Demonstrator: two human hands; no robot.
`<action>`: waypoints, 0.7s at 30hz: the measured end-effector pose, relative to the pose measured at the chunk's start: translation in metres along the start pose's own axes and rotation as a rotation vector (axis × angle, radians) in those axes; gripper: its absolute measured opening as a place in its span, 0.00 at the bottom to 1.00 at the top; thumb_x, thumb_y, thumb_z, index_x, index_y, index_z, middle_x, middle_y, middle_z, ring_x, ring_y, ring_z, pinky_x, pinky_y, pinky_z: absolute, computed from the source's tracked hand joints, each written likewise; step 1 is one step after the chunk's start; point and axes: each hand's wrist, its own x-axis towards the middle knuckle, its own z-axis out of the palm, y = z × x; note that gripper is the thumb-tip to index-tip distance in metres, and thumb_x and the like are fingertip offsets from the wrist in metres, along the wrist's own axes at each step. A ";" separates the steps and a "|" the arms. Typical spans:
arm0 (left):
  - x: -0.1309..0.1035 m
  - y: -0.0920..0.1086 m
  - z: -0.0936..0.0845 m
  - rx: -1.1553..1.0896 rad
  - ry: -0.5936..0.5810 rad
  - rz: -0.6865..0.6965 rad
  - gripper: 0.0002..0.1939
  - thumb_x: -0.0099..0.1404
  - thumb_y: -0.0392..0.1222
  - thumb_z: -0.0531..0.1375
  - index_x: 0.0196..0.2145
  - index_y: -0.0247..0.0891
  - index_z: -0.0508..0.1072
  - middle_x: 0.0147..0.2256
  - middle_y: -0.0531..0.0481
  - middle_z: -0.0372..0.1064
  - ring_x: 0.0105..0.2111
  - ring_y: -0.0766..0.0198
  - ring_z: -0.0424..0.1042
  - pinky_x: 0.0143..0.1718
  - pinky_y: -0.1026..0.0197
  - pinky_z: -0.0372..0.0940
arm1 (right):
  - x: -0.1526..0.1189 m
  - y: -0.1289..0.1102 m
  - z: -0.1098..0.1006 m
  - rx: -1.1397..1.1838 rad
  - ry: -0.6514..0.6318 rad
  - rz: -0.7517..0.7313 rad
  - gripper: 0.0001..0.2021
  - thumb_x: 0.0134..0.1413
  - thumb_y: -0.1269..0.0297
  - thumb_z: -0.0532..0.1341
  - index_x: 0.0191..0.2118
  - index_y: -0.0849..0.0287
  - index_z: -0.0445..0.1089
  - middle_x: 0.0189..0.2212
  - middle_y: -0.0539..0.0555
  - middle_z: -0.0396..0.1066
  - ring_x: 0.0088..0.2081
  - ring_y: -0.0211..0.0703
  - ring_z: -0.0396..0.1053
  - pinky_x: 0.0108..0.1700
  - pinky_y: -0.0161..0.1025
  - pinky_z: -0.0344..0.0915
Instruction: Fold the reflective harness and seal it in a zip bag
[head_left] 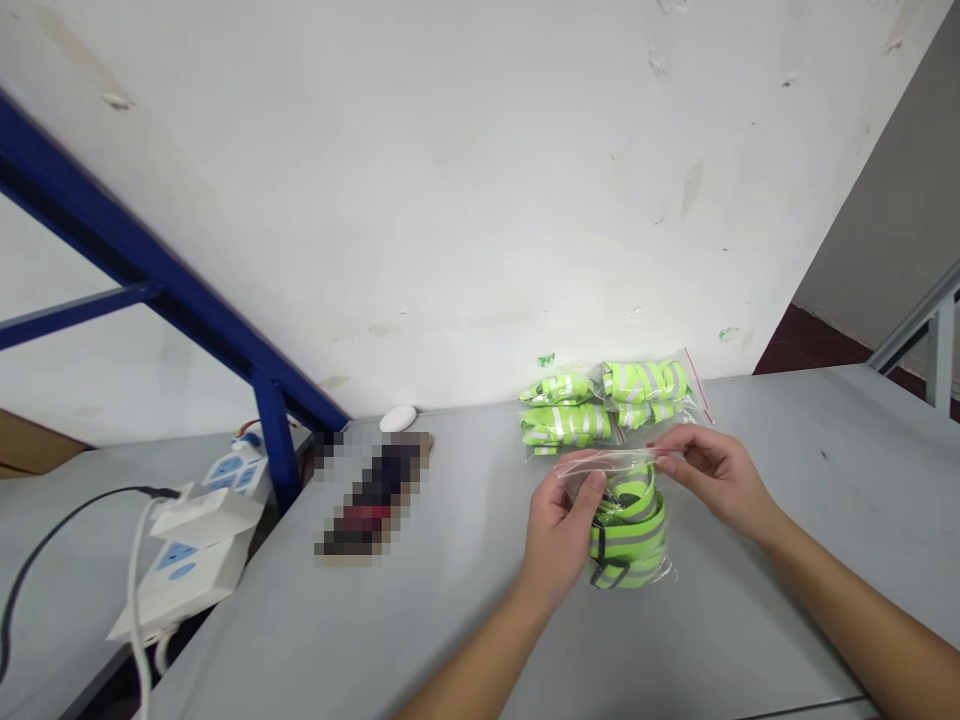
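Observation:
Between my hands is a clear zip-lock bag point(628, 530) with a rolled neon-green reflective strap and black buckles inside. My left hand point(559, 530) pinches the left end of the bag's top strip, thumb in front. At the right end of that strip, the thumb and forefinger of my right hand point(716, 475) are closed on the red-lined edge. Just beyond, against the wall, several similar bags of green straps point(566, 425) lie in a small group.
The grey table point(465, 620) meets a scuffed white wall point(480, 200). To the left lie a white oval object point(398, 418) and a pixelated flat item point(375, 500). Power strips point(187, 570) with cables sit beside a blue metal frame point(277, 440).

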 end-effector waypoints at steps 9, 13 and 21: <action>-0.005 -0.005 0.001 -0.023 0.108 0.023 0.15 0.61 0.51 0.63 0.41 0.39 0.72 0.40 0.47 0.75 0.41 0.60 0.74 0.43 0.60 0.68 | 0.001 0.000 0.000 -0.095 0.039 -0.011 0.08 0.58 0.59 0.62 0.31 0.56 0.69 0.29 0.51 0.68 0.32 0.41 0.67 0.36 0.39 0.64; -0.009 -0.007 0.003 -0.023 0.179 0.146 0.10 0.63 0.47 0.62 0.37 0.39 0.71 0.41 0.47 0.74 0.44 0.59 0.73 0.47 0.58 0.67 | 0.000 0.000 0.000 -0.115 0.061 -0.012 0.09 0.57 0.58 0.62 0.31 0.56 0.69 0.29 0.51 0.69 0.32 0.41 0.66 0.35 0.39 0.64; -0.010 -0.008 0.004 -0.005 0.250 0.097 0.11 0.65 0.49 0.61 0.37 0.38 0.71 0.41 0.46 0.74 0.44 0.60 0.72 0.47 0.58 0.66 | 0.005 0.007 -0.002 -0.062 0.096 0.010 0.08 0.55 0.57 0.64 0.32 0.56 0.70 0.28 0.50 0.68 0.32 0.40 0.66 0.34 0.37 0.65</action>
